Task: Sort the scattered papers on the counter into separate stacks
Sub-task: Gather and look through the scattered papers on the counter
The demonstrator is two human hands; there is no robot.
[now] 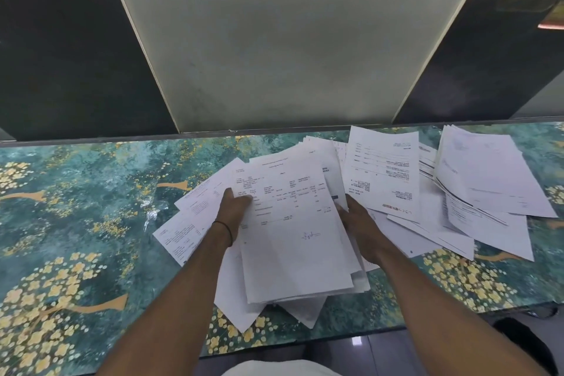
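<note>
Currently, both hands are gripping one thick bundle of papers at the centre of the counter. The left hand is clamping the bundle's left edge, with its thumb lying on the printed top sheet and its fingers going underneath. A dark band is sitting on that wrist. The right hand is closing on the bundle's right edge, its fingers passing under the sheets. The top sheet is showing printed rows on its far half and a handwritten signature on its near half. Loose sheets are fanning out to the left beneath the bundle, and further sheets are sticking out at its near edge. A scattered pile is lying to the right, overlapping at mixed angles, and is reaching the far edge of the counter. The counter is showing a teal surface with yellow flower patterns. A pale panel is rising behind the counter, between dark sections.
</note>
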